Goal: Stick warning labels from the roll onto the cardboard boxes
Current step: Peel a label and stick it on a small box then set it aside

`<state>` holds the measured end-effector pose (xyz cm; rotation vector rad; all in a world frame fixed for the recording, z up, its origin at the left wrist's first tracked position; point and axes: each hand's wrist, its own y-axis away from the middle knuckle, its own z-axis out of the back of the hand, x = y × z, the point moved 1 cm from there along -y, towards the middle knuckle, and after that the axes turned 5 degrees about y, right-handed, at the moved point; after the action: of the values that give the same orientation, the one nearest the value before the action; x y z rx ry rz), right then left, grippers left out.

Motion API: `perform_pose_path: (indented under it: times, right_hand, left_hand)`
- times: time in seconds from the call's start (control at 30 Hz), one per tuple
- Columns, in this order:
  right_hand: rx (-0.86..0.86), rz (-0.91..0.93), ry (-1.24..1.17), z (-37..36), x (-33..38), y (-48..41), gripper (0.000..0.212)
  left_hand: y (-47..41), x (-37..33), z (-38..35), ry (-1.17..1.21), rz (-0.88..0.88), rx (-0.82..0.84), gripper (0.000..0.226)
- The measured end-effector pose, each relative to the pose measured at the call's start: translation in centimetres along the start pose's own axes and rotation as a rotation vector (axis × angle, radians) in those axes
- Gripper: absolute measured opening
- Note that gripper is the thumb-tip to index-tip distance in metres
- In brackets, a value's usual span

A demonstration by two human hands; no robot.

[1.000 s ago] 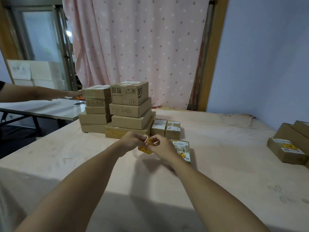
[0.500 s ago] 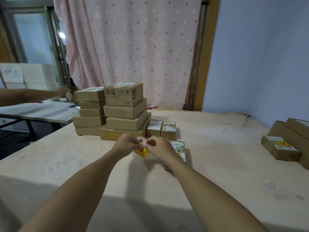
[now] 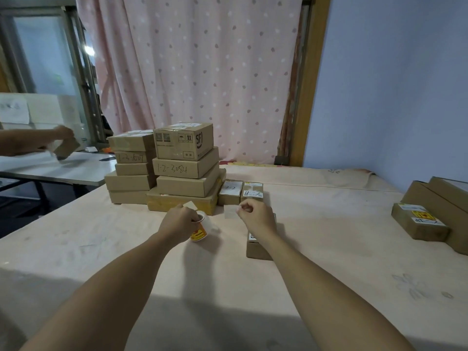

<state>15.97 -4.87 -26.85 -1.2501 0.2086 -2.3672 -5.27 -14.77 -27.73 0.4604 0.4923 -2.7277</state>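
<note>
Label roll (image 3: 200, 228) is gripped in the left hand (image 3: 178, 220), fingers curled round it, just above the counter (image 3: 101, 249). The right hand (image 3: 255, 215) pinches a loose label (image 3: 231, 212), pale side facing me. The two hands are apart. A small cardboard box (image 3: 255, 249) lies under the right wrist. Stacked boxes (image 3: 182, 168) sit behind both hands, with more boxes (image 3: 420, 224) far right.

Pink-covered table (image 3: 329, 249) — stacked cardboard boxes (image 3: 182, 171) at back, small box (image 3: 255, 249) nearer — labelled boxes (image 3: 417, 224) right
</note>
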Motion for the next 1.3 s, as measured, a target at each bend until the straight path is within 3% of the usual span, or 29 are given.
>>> perform_pose_path:
  times: [0.1, 0.23, 0.37, 0.47, 0.57, 0.67, 0.77, 1.0, 1.3]
  right_hand:
    - [-0.027, -0.067, -0.137, 1.2, -1.1, -0.4, 0.001]
    - [0.004, -0.132, -0.192, 4.0, -2.7, -1.0, 0.013]
    - [0.056, -0.192, -0.239, 6.1, -4.4, -1.4, 0.01]
    - [0.097, -0.19, -0.232, 6.7, -5.0, -0.9, 0.019]
    - [0.163, -0.161, -0.201, 6.9, -5.5, -0.5, 0.002]
    - [0.214, -0.152, -0.155, 7.0, -5.9, -0.3, 0.019]
    - [0.24, -0.151, -0.139, 6.8, -6.1, -0.3, 0.021]
    - [0.222, -0.108, -0.094, 5.6, -6.1, -0.4, 0.022]
    - [0.228, 0.011, 0.187, 4.9, -6.3, -0.3, 0.022]
  left_hand:
    - [0.5, -0.5, -0.8, -0.136, -0.08, 0.046, 0.023]
    - [0.6, -1.2, -1.3, -0.283, -0.169, 0.07, 0.021]
    - [-0.1, -2.0, -1.1, -0.329, -0.137, 0.001, 0.029]
    - [-0.2, -3.5, -0.9, -0.246, -0.073, -0.114, 0.023]
    - [-0.3, -5.7, -1.6, -0.048, -0.091, -0.164, 0.022]
    - [-0.1, -8.3, -2.9, 0.167, -0.108, -0.089, 0.022]
    - [-0.1, -10.5, -4.1, 0.32, -0.125, 0.002, 0.021]
    - [-0.4, -11.6, -5.2, 0.371, -0.149, 0.005, 0.018]
    - [-0.4, -11.9, -6.3, 0.378, -0.149, 0.082, 0.023]
